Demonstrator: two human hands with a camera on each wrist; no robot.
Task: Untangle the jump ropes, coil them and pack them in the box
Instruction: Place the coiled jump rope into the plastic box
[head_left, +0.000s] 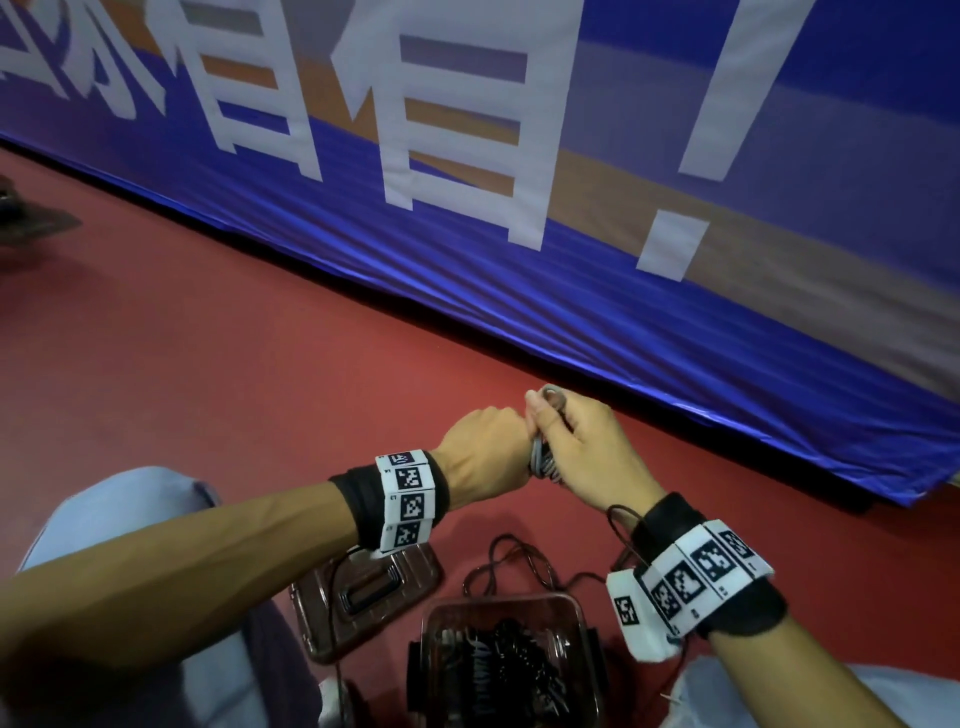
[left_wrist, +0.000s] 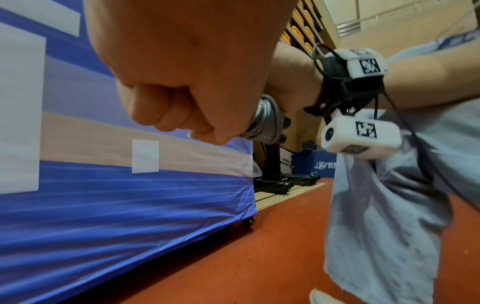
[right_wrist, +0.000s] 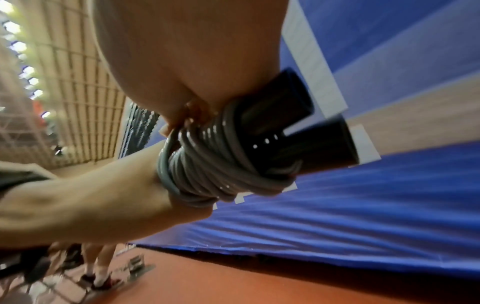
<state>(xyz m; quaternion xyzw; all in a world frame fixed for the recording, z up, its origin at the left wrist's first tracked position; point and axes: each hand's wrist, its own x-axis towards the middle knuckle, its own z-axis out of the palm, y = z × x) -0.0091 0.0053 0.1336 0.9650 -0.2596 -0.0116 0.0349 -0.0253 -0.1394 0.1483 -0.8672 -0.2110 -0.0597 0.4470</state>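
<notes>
A grey jump rope (head_left: 543, 460) is wound in a tight coil (right_wrist: 221, 164) round its two black handles (right_wrist: 311, 139). My right hand (head_left: 582, 447) grips this bundle above the floor, and one grey loop (head_left: 553, 397) sticks up over its thumb. My left hand (head_left: 493, 436) is a closed fist pressed against the bundle's left side (left_wrist: 265, 121), fingers curled on the rope. What the fist encloses is hidden. Below the hands stands a clear plastic box (head_left: 571, 605) with dark coiled ropes inside. A loose black rope (head_left: 498, 564) lies on the floor behind it.
The box's lid (head_left: 410, 571) lies flat on the red floor (head_left: 208, 364), left of the box. A long blue banner barrier (head_left: 571, 291) runs close behind the hands. My knees in light trousers (head_left: 130, 509) frame the box. A dark object (head_left: 26, 223) sits far left.
</notes>
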